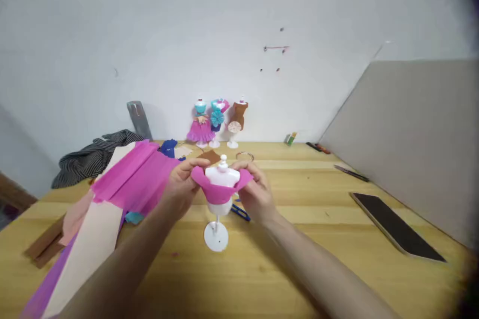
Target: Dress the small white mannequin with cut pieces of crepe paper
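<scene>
A small white mannequin (pixel 222 175) on a round stand stands tilted in front of me over the wooden table. Across its chest lies a strip of pink crepe paper (pixel 219 194), with its ends spread out to both sides. My left hand (pixel 183 187) pinches the strip's left end between thumb and fingers. On the other side my right hand (pixel 258 192) grips the right end. Part of the fingers of both hands is hidden behind the paper. Just behind the mannequin, near my right hand, lies a blue tool (pixel 240 212), partly covered.
Sheets of pink crepe paper (pixel 136 177) and cream paper (pixel 99 234) pile up at left, beside a striped cloth (pixel 93 157). Several dressed mannequins (pixel 201 129) stand by the wall. At right lie a dark phone (pixel 396 227) and scissors (pixel 352 173).
</scene>
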{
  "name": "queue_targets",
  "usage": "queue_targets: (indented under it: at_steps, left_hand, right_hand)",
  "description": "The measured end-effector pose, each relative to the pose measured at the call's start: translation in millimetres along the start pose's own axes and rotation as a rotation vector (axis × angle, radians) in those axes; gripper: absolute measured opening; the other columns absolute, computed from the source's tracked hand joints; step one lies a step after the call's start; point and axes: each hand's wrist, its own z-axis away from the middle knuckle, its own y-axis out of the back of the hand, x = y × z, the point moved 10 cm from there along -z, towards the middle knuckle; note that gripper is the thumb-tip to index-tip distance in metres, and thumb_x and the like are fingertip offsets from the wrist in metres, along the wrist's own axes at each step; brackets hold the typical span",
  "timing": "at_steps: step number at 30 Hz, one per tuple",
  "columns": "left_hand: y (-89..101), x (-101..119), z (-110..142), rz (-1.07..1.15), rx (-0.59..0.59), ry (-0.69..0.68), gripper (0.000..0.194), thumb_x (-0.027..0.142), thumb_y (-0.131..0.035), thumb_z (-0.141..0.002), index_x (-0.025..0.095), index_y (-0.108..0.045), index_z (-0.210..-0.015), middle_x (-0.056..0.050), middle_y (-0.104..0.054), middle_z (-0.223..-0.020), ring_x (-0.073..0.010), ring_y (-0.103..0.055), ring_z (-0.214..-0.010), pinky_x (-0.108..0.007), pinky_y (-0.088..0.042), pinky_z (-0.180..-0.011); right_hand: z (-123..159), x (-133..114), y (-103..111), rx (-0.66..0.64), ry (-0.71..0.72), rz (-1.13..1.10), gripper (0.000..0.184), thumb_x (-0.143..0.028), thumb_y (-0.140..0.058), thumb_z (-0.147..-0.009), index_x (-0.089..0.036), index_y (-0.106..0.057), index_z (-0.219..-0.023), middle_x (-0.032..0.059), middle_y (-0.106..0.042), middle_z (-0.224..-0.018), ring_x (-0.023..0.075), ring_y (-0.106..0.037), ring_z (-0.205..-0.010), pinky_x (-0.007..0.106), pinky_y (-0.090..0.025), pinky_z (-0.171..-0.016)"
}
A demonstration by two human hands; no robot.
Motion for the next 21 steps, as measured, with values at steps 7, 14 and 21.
queue_targets:
  at_steps: [7,14,21]
  left_hand:
    - [9.2,-20.0,-3.4,-0.066,-0.154,0.138,0.048,0.027,-0.086,-0.055,0.016,-0.072,-0.099,-0.008,-0.072,-0.090,-0.0190,-0.065,-0.079,-0.026,-0.048,-0.072]
    - [5.2,-22.0,1.0,-0.218,-0.432,0.144,0.056,0.041,-0.082,-0.060,0.013,-0.068,-0.107,-0.012,-0.070,-0.100,-0.0253,-0.064,-0.088,-0.030,-0.046,-0.074]
    - [4.0,-21.4,2.6,-0.380,-0.426,0.161,0.042,0.033,-0.080,-0.064,0.015,-0.069,-0.100,-0.009,-0.067,-0.102,-0.0266,-0.059,-0.099,-0.031,-0.045,-0.082]
  right_hand:
    - [-4.0,0.7,2.3,-0.048,0.031,0.048,0.030,-0.046,-0.067,-0.067,-0.019,-0.065,-0.078,0.0030,-0.060,-0.075,0.0170,-0.053,-0.067,0.029,-0.042,-0.064]
    - [-1.4,19.0,10.8,-0.185,0.072,0.180,0.032,-0.049,-0.064,-0.074,-0.020,-0.065,-0.085,0.0044,-0.059,-0.077,0.0195,-0.054,-0.071,0.031,-0.042,-0.067]
    - [1.4,39.3,13.1,-0.252,0.002,0.293,0.032,-0.047,-0.067,-0.073,-0.020,-0.065,-0.088,0.0056,-0.063,-0.083,0.0220,-0.058,-0.077,0.033,-0.046,-0.071]
